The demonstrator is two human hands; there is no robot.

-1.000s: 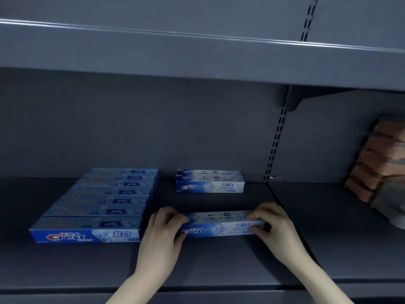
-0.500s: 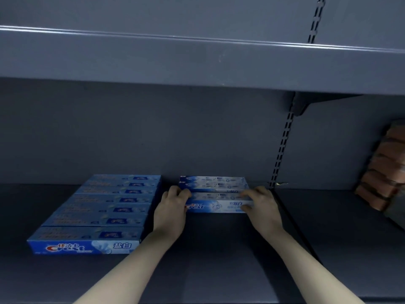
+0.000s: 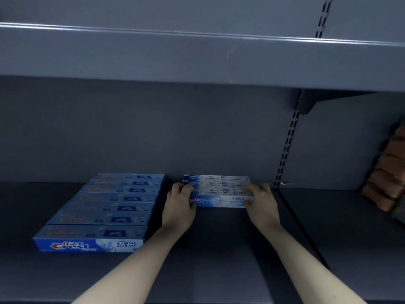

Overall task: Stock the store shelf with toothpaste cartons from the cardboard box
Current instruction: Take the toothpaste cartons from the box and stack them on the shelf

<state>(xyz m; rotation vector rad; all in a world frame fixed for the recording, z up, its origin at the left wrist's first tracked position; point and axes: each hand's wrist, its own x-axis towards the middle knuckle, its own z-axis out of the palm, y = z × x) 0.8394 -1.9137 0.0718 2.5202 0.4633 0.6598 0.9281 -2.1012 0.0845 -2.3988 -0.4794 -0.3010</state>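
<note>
Left hand [image 3: 180, 208] grips the left end of the front white-blue carton [image 3: 220, 199], fingers curled over its top edge, thumb side on the front face. Right hand [image 3: 262, 204] grips the right end the same way. Both forearms reach in from the bottom edge of the view, well apart.

Held carton lies flat on the shelf deck [image 3: 219, 249], long side parallel to the shelf front, its back edge tight against the rear white-blue cartons [image 3: 217, 180] (two tops visible behind it, count beyond that unclear). That rear group sits against the back panel [image 3: 153, 132].

Just left of the left hand: a row of darker blue cartons [image 3: 109, 207], packed edge to edge from the back panel toward the shelf front; the front one shows its printed face. A narrow gap runs between this row and the white-blue group; the left hand sits in it.

Open deck in front of the held carton out to the shelf lip. Right of the right hand, near the slotted upright [image 3: 287, 145] and the deck seam below it. Past the seam, the neighbouring bay deck is bare up to a stack of brownish packs [image 3: 388, 178] at the far right (blurred). Upper shelf [image 3: 197, 55] overhangs, with good headroom above the cartons.
</note>
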